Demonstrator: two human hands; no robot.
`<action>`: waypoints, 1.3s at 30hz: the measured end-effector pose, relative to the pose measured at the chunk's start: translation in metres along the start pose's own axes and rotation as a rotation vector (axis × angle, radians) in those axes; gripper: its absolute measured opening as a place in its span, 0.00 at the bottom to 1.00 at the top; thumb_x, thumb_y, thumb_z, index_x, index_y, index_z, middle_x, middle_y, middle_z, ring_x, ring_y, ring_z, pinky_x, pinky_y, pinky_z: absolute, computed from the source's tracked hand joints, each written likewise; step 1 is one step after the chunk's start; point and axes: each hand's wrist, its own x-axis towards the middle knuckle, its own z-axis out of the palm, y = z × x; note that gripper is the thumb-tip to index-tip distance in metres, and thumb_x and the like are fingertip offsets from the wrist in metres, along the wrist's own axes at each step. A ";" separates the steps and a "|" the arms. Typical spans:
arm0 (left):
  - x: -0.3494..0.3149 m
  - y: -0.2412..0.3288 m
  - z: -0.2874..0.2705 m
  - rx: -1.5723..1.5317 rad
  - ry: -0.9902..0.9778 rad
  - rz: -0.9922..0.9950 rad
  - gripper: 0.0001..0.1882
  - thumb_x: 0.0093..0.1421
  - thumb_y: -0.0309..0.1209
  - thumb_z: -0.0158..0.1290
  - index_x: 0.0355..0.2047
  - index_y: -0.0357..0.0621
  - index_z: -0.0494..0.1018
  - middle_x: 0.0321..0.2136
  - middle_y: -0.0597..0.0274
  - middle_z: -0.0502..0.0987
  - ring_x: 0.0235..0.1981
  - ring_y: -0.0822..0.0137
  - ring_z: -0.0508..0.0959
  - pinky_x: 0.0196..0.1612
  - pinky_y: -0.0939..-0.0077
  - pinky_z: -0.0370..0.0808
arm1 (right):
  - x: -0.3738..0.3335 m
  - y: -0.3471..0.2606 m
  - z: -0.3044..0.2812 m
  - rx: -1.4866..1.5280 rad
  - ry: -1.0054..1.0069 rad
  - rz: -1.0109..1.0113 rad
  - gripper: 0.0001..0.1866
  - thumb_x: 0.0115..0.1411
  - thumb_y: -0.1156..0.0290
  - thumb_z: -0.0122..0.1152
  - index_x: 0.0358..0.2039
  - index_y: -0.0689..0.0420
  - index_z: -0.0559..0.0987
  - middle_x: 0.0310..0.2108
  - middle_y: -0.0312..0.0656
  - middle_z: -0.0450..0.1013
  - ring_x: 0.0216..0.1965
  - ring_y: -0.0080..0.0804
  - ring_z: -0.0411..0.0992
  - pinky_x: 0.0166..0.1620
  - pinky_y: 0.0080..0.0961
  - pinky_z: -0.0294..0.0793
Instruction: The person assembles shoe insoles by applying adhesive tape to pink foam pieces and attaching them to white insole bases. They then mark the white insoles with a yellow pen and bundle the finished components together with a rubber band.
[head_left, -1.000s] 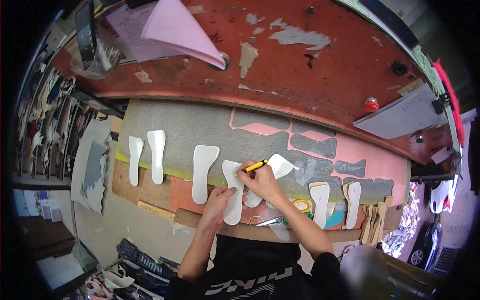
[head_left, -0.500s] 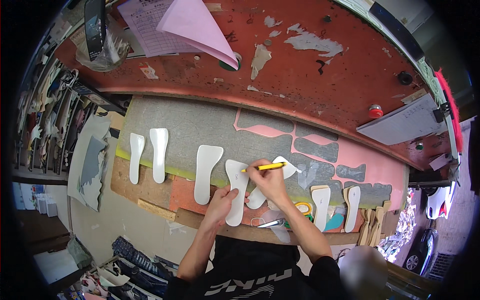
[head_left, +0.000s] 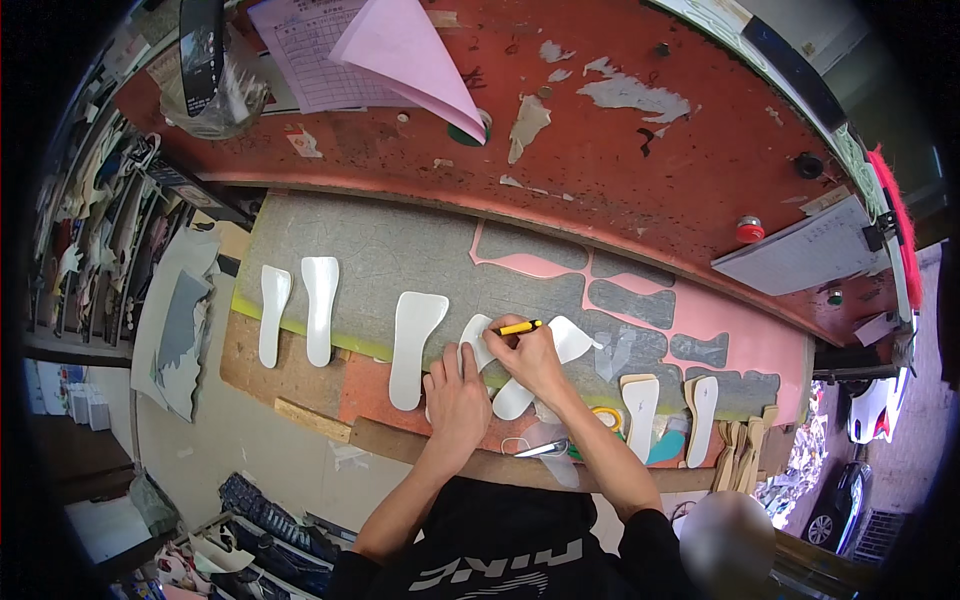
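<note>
My left hand point(head_left: 459, 408) lies with its fingers stretched out over a white insole-shaped piece point(head_left: 474, 338), covering much of it. In my right hand point(head_left: 530, 362) is a yellow marker pen point(head_left: 518, 328) with black ends, held over the upper part of that piece. The pen's tip is hidden by my fingers. Beside it, partly under my right hand and wrist, another white insole piece point(head_left: 570, 342) lies aslant. To the left lie a broad white piece point(head_left: 418, 345) and two narrower ones, a middle piece point(head_left: 320, 300) and an outer piece point(head_left: 275, 310).
White and tan stacked pieces point(head_left: 642, 410) and a similar stack point(head_left: 704, 415) lie at the right, near tan shaped pieces point(head_left: 740, 450). A pink cut-out sheet point(head_left: 745, 330) covers the mat's far right. A red ledge point(head_left: 400, 150) runs behind the grey mat point(head_left: 375, 240).
My left hand has gone from gripping the piece's edge to lying flat over it. The piece has shifted slightly up, and the pen has tilted and moved left in my right hand.
</note>
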 end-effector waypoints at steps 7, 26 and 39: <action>0.000 0.001 0.000 -0.006 0.011 -0.010 0.26 0.58 0.28 0.52 0.57 0.30 0.69 0.54 0.48 0.68 0.47 0.51 0.70 0.44 0.58 0.67 | 0.000 0.002 -0.002 -0.024 -0.031 0.023 0.09 0.58 0.70 0.64 0.30 0.64 0.81 0.16 0.37 0.70 0.19 0.19 0.66 0.24 0.23 0.66; -0.008 -0.079 -0.034 -0.505 0.050 -0.210 0.27 0.60 0.19 0.45 0.62 0.34 0.63 0.57 0.38 0.67 0.54 0.48 0.72 0.54 0.55 0.73 | -0.004 -0.044 0.005 0.561 0.035 0.044 0.05 0.64 0.76 0.60 0.38 0.65 0.76 0.34 0.42 0.77 0.36 0.23 0.77 0.36 0.17 0.73; -0.027 -0.120 -0.034 -1.897 -0.310 -0.840 0.27 0.61 0.21 0.38 0.61 0.24 0.60 0.53 0.37 0.73 0.52 0.49 0.78 0.50 0.58 0.82 | 0.029 -0.047 0.084 0.060 -0.198 0.016 0.09 0.58 0.69 0.63 0.31 0.63 0.78 0.16 0.38 0.69 0.18 0.19 0.65 0.23 0.25 0.63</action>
